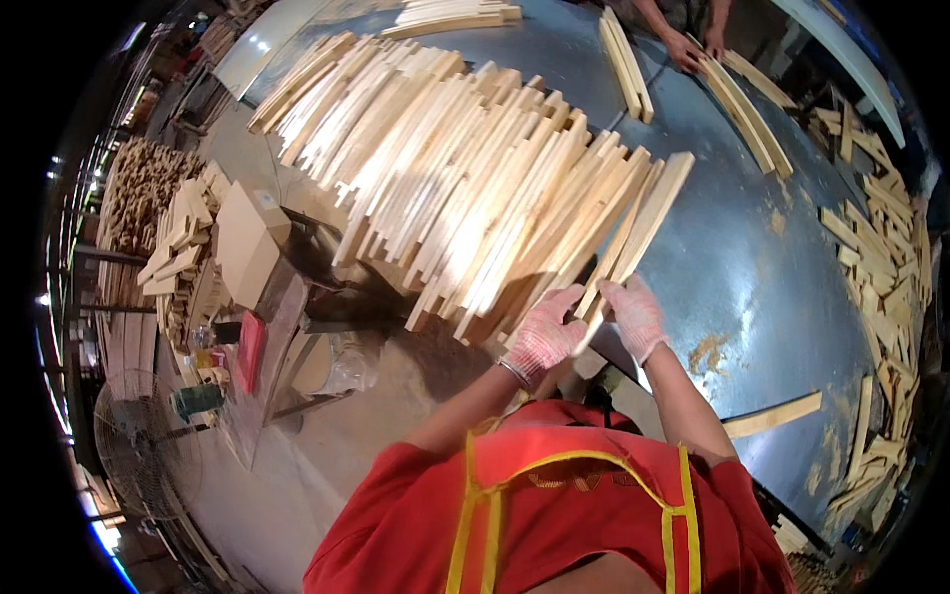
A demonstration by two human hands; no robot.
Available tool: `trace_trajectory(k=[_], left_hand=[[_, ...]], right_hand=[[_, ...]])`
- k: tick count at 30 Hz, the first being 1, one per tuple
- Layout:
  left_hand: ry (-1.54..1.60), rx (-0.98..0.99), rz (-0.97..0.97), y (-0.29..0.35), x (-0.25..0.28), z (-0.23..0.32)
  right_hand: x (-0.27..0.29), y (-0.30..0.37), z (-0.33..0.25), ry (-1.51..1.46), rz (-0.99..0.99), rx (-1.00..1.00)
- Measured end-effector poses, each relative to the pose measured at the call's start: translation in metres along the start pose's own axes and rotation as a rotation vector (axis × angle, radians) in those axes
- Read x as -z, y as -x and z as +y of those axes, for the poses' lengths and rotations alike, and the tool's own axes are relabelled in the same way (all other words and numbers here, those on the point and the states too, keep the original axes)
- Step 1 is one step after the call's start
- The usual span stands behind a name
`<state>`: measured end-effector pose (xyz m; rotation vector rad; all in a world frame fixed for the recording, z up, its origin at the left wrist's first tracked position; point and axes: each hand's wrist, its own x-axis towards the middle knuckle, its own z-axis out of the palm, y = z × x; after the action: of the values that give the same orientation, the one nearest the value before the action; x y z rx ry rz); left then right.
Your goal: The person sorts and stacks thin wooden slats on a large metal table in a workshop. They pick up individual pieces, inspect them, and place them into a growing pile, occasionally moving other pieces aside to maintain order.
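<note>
My right hand (634, 315), in a pale knitted glove, is closed on the near end of a light wooden strip (653, 216). The strip points away from me at the right end of a long row of wooden strips (465, 168). My left hand (547, 332), in a matching glove, is closed beside it at the near ends of the strips. Its fingers grip a narrow strip (616, 247) lying against the first one; the fingertips are partly hidden. Many strips in the row stick out past the table's near edge at uneven lengths.
Across the metal-topped table (727, 252), a co-worker's hands (685, 51) hold wooden strips (742, 109). Two more strips (625, 64) lie nearby. Loose offcuts (891, 287) are heaped at the right. A short piece (774, 414) lies near me. A standing fan (143, 436) is at left.
</note>
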<state>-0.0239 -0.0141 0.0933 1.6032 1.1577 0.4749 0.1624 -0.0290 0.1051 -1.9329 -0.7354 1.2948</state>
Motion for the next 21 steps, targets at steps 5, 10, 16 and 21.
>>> trace_trajectory(k=[5,10,16,21], left_hand=[[-0.447,-0.228,-0.003,-0.015,0.056,0.015],[-0.553,-0.366,0.078,0.000,0.047,-0.003],[-0.753,-0.338,0.285,-0.018,0.042,-0.022],[-0.953,-0.302,0.264,-0.005,0.065,-0.022]], right_hand=[[-0.041,-0.045,0.005,-0.142,-0.046,-0.016],[-0.049,-0.007,-0.014,-0.141,0.061,0.077],[-0.083,-0.052,-0.022,-0.160,-0.188,0.022],[-0.100,-0.054,-0.041,0.013,-0.262,-0.044]])
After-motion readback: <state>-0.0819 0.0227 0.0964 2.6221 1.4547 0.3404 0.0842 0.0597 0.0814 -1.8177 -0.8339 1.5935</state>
